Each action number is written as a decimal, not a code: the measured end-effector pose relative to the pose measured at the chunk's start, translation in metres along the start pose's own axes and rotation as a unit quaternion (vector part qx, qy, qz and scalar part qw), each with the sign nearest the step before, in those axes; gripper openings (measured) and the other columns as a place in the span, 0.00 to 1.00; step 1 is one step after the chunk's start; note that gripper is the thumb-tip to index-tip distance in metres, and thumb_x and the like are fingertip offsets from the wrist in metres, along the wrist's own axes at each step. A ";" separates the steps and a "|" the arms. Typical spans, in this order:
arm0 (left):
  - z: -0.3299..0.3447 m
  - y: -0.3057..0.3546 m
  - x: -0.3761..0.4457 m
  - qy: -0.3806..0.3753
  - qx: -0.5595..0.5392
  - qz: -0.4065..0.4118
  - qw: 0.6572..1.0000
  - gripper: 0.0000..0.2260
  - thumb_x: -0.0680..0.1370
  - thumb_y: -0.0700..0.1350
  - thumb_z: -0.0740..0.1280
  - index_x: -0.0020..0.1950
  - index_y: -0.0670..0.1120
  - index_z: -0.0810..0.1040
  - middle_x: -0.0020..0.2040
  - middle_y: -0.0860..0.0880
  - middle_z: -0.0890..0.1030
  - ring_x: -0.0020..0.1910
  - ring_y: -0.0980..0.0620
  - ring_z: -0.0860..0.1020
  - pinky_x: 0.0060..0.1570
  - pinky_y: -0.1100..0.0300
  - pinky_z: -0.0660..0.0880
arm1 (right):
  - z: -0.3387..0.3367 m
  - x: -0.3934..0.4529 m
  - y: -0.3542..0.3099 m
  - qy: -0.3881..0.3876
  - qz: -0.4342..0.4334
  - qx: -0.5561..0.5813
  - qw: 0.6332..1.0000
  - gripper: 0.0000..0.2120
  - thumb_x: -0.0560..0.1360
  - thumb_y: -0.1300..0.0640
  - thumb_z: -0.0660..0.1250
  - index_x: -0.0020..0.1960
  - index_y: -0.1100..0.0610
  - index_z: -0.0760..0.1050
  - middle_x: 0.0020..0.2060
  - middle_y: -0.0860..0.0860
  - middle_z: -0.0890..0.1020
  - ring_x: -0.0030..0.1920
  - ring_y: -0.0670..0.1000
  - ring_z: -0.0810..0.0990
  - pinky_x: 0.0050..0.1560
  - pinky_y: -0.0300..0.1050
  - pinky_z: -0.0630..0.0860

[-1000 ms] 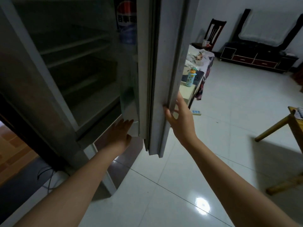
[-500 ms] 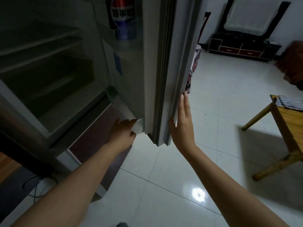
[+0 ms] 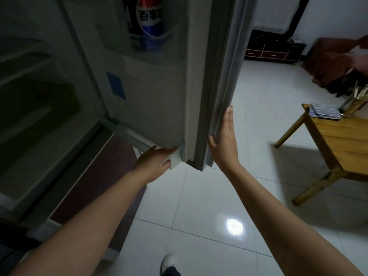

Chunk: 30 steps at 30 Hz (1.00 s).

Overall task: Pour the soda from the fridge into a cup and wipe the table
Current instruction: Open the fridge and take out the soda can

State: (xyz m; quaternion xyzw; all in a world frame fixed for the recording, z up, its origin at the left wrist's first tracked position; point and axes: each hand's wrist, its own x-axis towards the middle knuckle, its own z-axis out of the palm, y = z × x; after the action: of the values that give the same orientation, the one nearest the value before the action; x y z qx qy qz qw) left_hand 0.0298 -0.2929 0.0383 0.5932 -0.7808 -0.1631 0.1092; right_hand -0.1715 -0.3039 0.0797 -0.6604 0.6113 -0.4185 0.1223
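The fridge door [image 3: 209, 80] stands open in front of me. A soda bottle [image 3: 150, 16] with a red, white and blue label stands in the door's upper rack. My left hand [image 3: 154, 163] rests at the door's lower inner corner, fingers touching its edge. My right hand [image 3: 224, 143] lies flat and open against the door's outer side. A wooden table [image 3: 336, 142] stands at the right, with a striped cloth [image 3: 324, 113] on its near corner. No cup can be made out.
The dark fridge interior [image 3: 35, 108] with bare shelves fills the left. A holder with sticks [image 3: 354, 102] stands on the table. A low dark cabinet [image 3: 272, 50] is against the far wall. White floor tiles [image 3: 199, 226] lie below; my shoe [image 3: 168, 261] shows at the bottom.
The door has swung wider open and my view has turned right. The soda bottle shows more fully, and the wooden table has come further into view. Both hands stay at the door's lower edge.
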 end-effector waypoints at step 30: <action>0.029 0.026 0.137 0.050 0.016 0.104 0.993 0.22 0.78 0.42 0.58 0.72 0.54 0.64 0.61 0.46 0.78 0.57 0.44 0.76 0.51 0.57 0.73 | -0.014 0.121 0.051 -0.060 0.058 -0.021 0.996 0.34 0.77 0.64 0.60 0.76 0.55 0.44 0.76 0.52 0.45 0.75 0.52 0.50 0.62 0.33 0.51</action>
State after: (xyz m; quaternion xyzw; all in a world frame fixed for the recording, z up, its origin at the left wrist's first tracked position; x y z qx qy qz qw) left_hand -0.0413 -0.4143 0.0189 0.5180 -0.8343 -0.1082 0.1546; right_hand -0.2291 -0.4205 0.1021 -0.6501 0.6490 -0.3574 0.1685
